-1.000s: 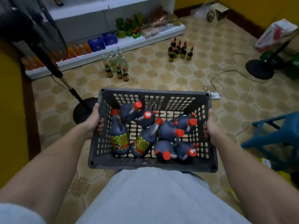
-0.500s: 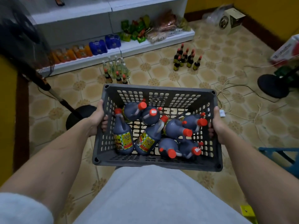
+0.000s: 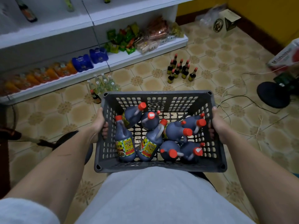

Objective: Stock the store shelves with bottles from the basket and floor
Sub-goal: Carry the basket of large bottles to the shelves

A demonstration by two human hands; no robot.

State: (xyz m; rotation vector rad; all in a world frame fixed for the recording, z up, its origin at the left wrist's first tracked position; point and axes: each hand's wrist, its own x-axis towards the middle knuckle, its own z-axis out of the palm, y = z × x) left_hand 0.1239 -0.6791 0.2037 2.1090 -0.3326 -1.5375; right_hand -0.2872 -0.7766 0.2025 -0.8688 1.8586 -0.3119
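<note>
I carry a grey perforated plastic basket (image 3: 157, 97) against my waist. My left hand (image 3: 99, 125) grips its left wall and my right hand (image 3: 217, 125) grips its right wall. Inside lie several dark sauce bottles (image 3: 125, 143) with red caps and yellow labels, tumbled against each other. On the tiled floor ahead stands a cluster of small dark bottles (image 3: 181, 70) with red caps. A group of clear glass bottles (image 3: 102, 84) stands by the white shelf (image 3: 145, 54), just beyond the basket's far left corner.
The bottom shelf holds orange packs (image 3: 40, 76), blue packs (image 3: 89, 59) and green and brown snack bags (image 3: 139, 38). A fan base (image 3: 273, 94) with loose cables lies on the right, another fan stand (image 3: 48, 143) on the left. A carton (image 3: 226, 22) sits by the yellow wall.
I have walked closer to the shelf with the basket; the shelf and floor bottles now appear larger and nearer. The blue stool on the right has left the view. Both hands keep their grip.
</note>
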